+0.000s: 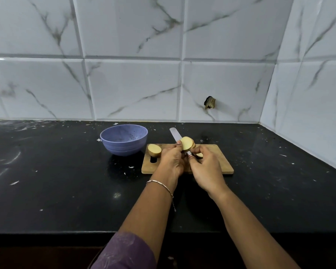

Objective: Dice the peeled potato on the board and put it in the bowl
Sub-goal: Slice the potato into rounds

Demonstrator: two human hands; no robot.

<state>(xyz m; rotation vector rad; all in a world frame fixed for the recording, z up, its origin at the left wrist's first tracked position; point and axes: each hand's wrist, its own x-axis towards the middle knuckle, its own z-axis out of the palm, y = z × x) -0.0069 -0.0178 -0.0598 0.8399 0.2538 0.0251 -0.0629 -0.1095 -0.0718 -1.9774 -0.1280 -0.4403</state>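
Fingers (178, 146) on my left hand (172, 162) are pinching a potato piece (187, 143) from its left side, holding it up on edge over the far part of the board (222, 165) with the pale cut face turning toward me. It's looking like it's already cut into a few slices sitting stacked together, though I can't tell how many. My right hand (207, 171) is curling round the knife (175, 135) handle, which is mostly hiding under my fingers, and the thumb (197, 150) is reaching up right beside the piece. The blade is sticking out between both hands, passing behind the potato and pointing off toward the wall (134, 88), its tip hanging past the board's far edge over the counter (56, 181). Something small and pale is peeking out under my right hand, too hidden to say what. The other half (154, 150) is sitting on the board's left end, cut face tilting toward me, just behind the handle hole (153, 159). The bowl (124, 140) is sitting on the counter just left of the board, close to that half. White flecks (131, 167) are lying all over the counter. A bracelet (163, 186) is hanging on my left wrist, and a purple sleeve (124, 251) is showing at the bottom.
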